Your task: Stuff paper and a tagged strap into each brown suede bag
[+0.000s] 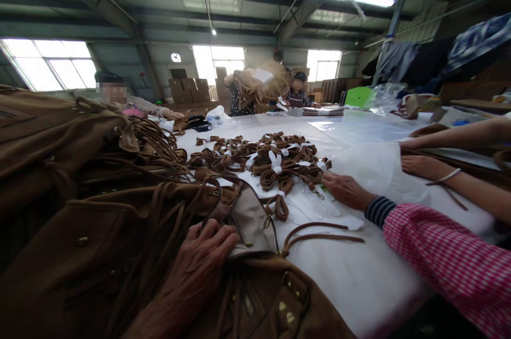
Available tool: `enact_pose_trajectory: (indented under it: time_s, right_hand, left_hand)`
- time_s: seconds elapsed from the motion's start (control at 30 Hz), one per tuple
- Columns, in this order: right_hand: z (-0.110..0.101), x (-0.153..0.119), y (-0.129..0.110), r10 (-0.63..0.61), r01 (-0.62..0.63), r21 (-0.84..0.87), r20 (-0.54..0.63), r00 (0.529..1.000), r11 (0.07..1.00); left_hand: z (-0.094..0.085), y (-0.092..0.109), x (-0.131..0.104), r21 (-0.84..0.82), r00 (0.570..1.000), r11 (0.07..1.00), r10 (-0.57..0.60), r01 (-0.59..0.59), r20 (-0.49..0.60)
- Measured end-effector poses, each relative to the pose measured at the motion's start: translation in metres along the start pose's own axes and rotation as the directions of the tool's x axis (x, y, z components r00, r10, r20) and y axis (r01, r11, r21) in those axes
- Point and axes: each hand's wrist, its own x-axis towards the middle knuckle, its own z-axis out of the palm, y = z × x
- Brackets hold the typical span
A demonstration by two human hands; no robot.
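Observation:
My left hand [205, 259] has its fingers curled over the rim of a brown bag [275, 296], whose pale lining [255, 216] shows at the mouth. Two thin brown cords [323, 235] trail from this bag onto the table. Across the table, my right hand [347, 189], below a striped cuff and pink checked sleeve, has its fingers closed at the edge of a heap of coiled brown straps [279, 155]. Its fingertips meet a coiled strap [321, 165] banded in white; the exact grip is partly hidden. A strap with a metal clip [277, 207] lies nearer the bag.
More brown bags [59, 142] are piled high at the left. A co-worker's hands [427, 166] reach in from the right over white sheet material [365, 166]. Other people are around the far side of the white table [263, 122], one behind a brown bundle [263, 83].

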Motion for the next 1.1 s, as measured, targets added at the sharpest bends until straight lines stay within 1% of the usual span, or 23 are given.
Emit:
enact_pose_trajectory:
  time_s: [0.1, 0.27, 0.33, 0.43, 0.5, 0.6, 0.7, 0.73, 0.77, 0.83, 0.93, 1.0, 1.03, 1.1]
  right_hand:
    - [-0.001, -0.004, -0.002, -0.007, 0.007, -0.034, -0.026, 1.000, 0.999]
    - [-0.001, -0.010, -0.001, 0.017, -0.025, -0.135, -0.063, 0.998, 0.991]
    - [-0.002, -0.012, 0.000, 0.048, -0.060, -0.154, -0.078, 0.996, 0.986]
    - [-0.006, -0.013, 0.003, 0.143, -0.154, -0.153, -0.082, 0.986, 0.976]
    - [-0.010, -0.015, 0.007, 0.201, -0.209, -0.081, -0.091, 0.975, 0.975]
    - [-0.016, -0.017, 0.016, 0.239, -0.230, 0.097, -0.097, 0.966, 0.968]
    - [-0.021, -0.019, 0.024, 0.268, -0.237, 0.259, -0.090, 0.959, 0.936]
    - [-0.023, -0.019, 0.025, 0.297, -0.254, 0.318, -0.092, 0.951, 0.913]
    - [-0.026, -0.019, 0.024, 0.335, -0.278, 0.386, -0.088, 0.938, 0.879]
    - [-0.033, -0.019, 0.017, 0.424, -0.329, 0.546, -0.053, 0.904, 0.770]
    - [-0.050, -0.014, -0.007, 0.496, -0.348, 0.765, 0.044, 0.867, 0.542]
    - [-0.062, -0.008, -0.032, 0.480, -0.335, 0.864, 0.128, 0.868, 0.375]
    - [-0.067, -0.003, -0.047, 0.448, -0.332, 0.897, 0.179, 0.876, 0.291]
    - [-0.075, 0.008, -0.081, 0.325, -0.329, 0.935, 0.273, 0.905, 0.132]
  left_hand:
    - [0.000, 0.000, 0.001, -0.008, 1.000, 1.000, 0.000, 0.001, 0.019]
    - [0.002, 0.001, -0.001, 0.012, 1.000, 1.000, 0.015, -0.015, 0.008]
    - [0.002, 0.002, -0.001, 0.007, 1.000, 1.000, 0.012, -0.013, 0.010]
    - [0.003, 0.002, -0.001, 0.014, 1.000, 1.000, 0.018, -0.018, -0.001]
    - [0.003, 0.002, -0.002, 0.015, 1.000, 1.000, 0.020, -0.020, -0.008]
    - [0.004, 0.000, -0.004, 0.024, 0.999, 0.999, 0.030, -0.030, -0.027]
    - [0.007, -0.003, -0.004, 0.040, 0.997, 0.998, 0.046, -0.044, -0.061]
    - [0.008, -0.003, -0.003, 0.040, 0.997, 0.998, 0.047, -0.044, -0.067]
    - [0.009, -0.004, -0.003, 0.038, 0.996, 0.998, 0.047, -0.045, -0.070]
    - [0.009, -0.004, -0.001, 0.041, 0.996, 0.998, 0.047, -0.044, -0.071]
    - [0.004, -0.003, 0.001, 0.081, 0.994, 0.995, 0.066, -0.059, -0.086]
    - [-0.004, 0.000, 0.002, 0.130, 0.991, 0.988, 0.093, -0.081, -0.092]
    - [-0.010, 0.003, 0.001, 0.152, 0.990, 0.984, 0.107, -0.093, -0.092]
    - [-0.020, 0.007, 0.000, 0.180, 0.988, 0.978, 0.127, -0.110, -0.085]
